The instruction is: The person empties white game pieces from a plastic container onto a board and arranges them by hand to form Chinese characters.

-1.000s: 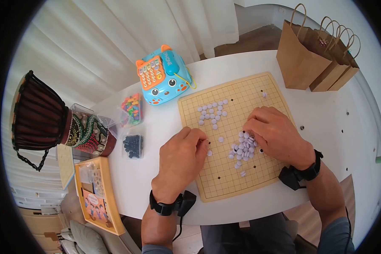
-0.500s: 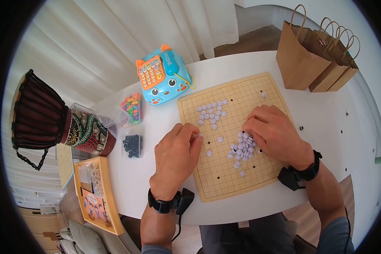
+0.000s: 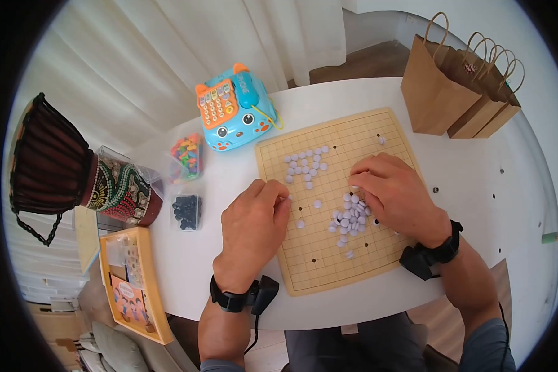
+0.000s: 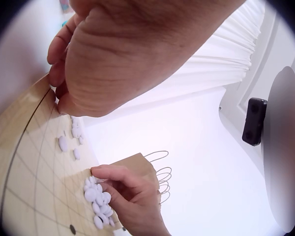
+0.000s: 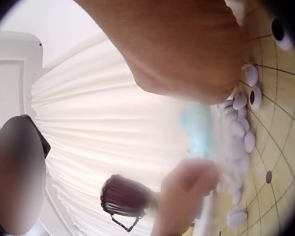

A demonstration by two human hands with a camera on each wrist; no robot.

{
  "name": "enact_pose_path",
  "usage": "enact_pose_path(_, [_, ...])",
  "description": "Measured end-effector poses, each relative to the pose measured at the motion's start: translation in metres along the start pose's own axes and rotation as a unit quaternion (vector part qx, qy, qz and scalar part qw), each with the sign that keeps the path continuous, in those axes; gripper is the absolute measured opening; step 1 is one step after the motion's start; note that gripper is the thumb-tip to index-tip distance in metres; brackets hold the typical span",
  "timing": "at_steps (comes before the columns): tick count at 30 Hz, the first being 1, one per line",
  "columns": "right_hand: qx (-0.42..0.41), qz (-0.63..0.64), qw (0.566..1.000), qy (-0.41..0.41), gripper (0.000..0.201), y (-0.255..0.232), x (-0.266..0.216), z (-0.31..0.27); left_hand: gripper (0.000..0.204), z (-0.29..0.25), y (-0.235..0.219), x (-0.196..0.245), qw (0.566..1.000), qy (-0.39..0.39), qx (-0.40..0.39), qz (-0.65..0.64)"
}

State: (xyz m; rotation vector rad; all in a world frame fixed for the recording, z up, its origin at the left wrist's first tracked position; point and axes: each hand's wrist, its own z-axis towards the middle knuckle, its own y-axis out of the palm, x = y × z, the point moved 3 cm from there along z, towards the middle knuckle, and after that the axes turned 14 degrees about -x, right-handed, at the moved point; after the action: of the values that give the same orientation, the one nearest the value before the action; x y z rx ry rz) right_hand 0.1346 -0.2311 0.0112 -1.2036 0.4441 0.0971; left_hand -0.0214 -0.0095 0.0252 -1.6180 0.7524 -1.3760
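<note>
White round pieces point(image 3: 352, 218) lie heaped on a wooden grid board point(image 3: 316, 273), and a looser group point(image 3: 304, 162) lies toward its upper left. At the board's left side, my left hand point(image 3: 251, 226) has thumb and forefinger together at a white piece; in the left wrist view the palm of this hand point(image 4: 113, 59) hides that grip. My right hand point(image 3: 403, 201) is over the heap's upper edge, pinching a white piece point(image 3: 354, 186) between bent fingers. The right wrist view shows the heap point(image 5: 238, 130) beside this hand point(image 5: 187, 49).
A blue toy phone point(image 3: 235, 118) stands behind the board. Left of it are boxes of coloured pieces point(image 3: 188, 155) and black pieces point(image 3: 186, 212), a drum point(image 3: 49, 155) and a wooden tray point(image 3: 155, 279). Paper bags point(image 3: 437, 93) stand at the back right.
My left hand has shifted left and slightly up across the board. My right hand stays by the heap, with a white piece now showing at its fingertips. The whole head view has shifted slightly.
</note>
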Motion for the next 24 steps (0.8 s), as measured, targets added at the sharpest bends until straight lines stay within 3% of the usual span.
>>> enact_pose_path(5, [0.020,0.008,1.000,0.007,0.014,0.0005,0.0000,0.0010,0.008,-0.0002,0.0006,-0.0007,1.000,0.011,0.007,-0.001])
enact_pose_path(11, [-0.017,0.015,1.000,0.021,0.009,-0.0032,-0.0028,0.0011,0.008,-0.0006,0.0000,-0.0013,1.000,0.017,0.013,-0.009])
enact_pose_path(24, [-0.014,0.045,0.999,0.003,0.013,-0.0019,-0.0045,-0.0004,0.009,0.0045,-0.0016,-0.0097,1.000,-0.022,0.009,-0.019])
